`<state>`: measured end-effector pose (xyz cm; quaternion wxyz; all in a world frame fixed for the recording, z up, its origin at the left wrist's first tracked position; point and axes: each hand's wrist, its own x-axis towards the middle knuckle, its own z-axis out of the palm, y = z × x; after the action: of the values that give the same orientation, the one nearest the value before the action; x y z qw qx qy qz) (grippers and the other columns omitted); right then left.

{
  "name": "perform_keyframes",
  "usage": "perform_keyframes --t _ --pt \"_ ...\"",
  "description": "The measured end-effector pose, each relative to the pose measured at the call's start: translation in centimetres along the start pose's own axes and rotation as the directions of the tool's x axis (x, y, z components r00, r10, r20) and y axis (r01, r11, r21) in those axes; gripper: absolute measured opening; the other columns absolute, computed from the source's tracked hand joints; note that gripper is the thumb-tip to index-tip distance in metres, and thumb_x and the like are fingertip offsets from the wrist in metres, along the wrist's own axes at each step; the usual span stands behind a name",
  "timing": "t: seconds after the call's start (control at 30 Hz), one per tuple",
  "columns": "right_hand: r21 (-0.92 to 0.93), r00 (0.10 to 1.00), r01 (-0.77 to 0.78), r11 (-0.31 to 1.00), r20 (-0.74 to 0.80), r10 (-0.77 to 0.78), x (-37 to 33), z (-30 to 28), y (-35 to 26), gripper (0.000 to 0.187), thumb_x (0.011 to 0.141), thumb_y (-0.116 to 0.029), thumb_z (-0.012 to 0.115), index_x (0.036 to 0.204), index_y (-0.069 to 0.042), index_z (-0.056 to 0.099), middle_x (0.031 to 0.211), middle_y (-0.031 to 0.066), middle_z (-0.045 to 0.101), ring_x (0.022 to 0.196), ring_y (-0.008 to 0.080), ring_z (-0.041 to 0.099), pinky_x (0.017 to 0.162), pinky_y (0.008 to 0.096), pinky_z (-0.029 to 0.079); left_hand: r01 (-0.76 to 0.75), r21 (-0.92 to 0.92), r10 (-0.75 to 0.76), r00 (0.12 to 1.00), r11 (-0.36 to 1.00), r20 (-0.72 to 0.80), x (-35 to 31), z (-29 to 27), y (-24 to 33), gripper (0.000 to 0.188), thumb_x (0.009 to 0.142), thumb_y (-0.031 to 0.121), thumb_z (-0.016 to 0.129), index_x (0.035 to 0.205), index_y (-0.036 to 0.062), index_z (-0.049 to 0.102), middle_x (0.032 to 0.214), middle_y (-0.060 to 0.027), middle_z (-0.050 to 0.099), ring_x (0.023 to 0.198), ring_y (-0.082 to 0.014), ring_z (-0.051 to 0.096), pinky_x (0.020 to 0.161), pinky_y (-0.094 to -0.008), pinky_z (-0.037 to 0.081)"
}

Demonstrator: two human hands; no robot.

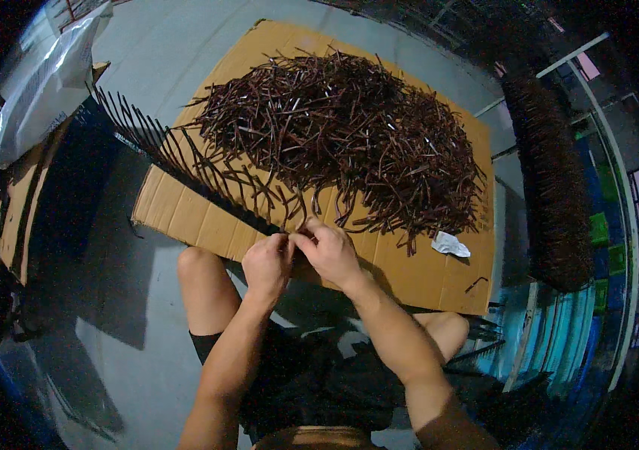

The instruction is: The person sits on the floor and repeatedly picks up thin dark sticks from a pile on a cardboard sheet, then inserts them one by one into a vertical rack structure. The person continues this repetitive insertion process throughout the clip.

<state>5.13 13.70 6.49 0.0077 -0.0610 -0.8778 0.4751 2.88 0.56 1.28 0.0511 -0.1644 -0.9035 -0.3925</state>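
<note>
Closed fingers of my left hand (266, 266) grip the near end of a long dark bar (218, 196), which runs away to the far left. Thin dark rods stand along it in a row, like comb teeth, the nearer ones brown and bent. Right beside it, my right hand (328, 255) pinches a thin brown rod (306, 210) at the bar's end. The fingertips of both hands nearly meet, and they hide where rod and bar join. Beyond them a large heap of loose reddish-brown rods (334, 120) covers much of a cardboard sheet (184, 206).
Crumpled white paper (451, 244) and a small dark bent piece (475, 285) lie on the cardboard at right. A metal rack (612, 165) with a long bristly dark bundle (548, 187) and green crates (599, 229) stands farther right. At left, a white plastic bag (45, 90) rests on a cardboard-topped surface.
</note>
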Motion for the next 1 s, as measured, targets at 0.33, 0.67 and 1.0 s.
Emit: perform_keyframes --t 0.33,0.67,1.0 --pt "-0.383 0.867 -0.404 0.831 -0.449 0.214 0.1 -4.2 8.8 0.031 0.085 -0.017 0.061 0.102 0.004 0.046 0.071 0.0208 0.057 0.066 0.0367 0.058 0.058 0.0444 0.045 -0.095 -0.107 0.101 0.994 0.99 0.052 -1.3 0.5 1.1 0.016 0.079 0.02 0.064 0.077 0.0043 0.06 0.069 -0.0148 0.06 0.067 -0.0314 0.06 0.059 -0.0393 0.048" --pt "0.227 0.621 -0.569 0.791 -0.512 0.594 -0.3 -4.7 10.4 0.047 0.073 -0.012 0.068 0.105 0.001 0.036 0.078 0.0117 0.056 0.067 0.026 0.057 0.056 0.0389 0.046 -0.141 -0.076 0.142 0.99 0.987 0.008 -0.8 0.7 1.3 0.017 0.079 0.018 0.064 0.072 0.0041 0.057 0.066 -0.0125 0.059 0.063 -0.0308 0.058 0.056 -0.0399 0.047" --pt "0.51 0.927 -0.042 0.859 -0.301 0.224 -2.8 1.1 4.4 0.015 0.088 -0.01 0.058 0.099 0.0 0.056 0.086 0.0046 0.06 0.076 0.0109 0.058 0.063 0.0253 0.05 -0.248 -0.039 0.246 0.968 0.968 -0.049 -0.6 1.0 1.1 0.015 0.079 0.013 0.061 0.069 0.0054 0.053 0.063 -0.0102 0.055 0.06 -0.0294 0.055 0.054 -0.0387 0.043"
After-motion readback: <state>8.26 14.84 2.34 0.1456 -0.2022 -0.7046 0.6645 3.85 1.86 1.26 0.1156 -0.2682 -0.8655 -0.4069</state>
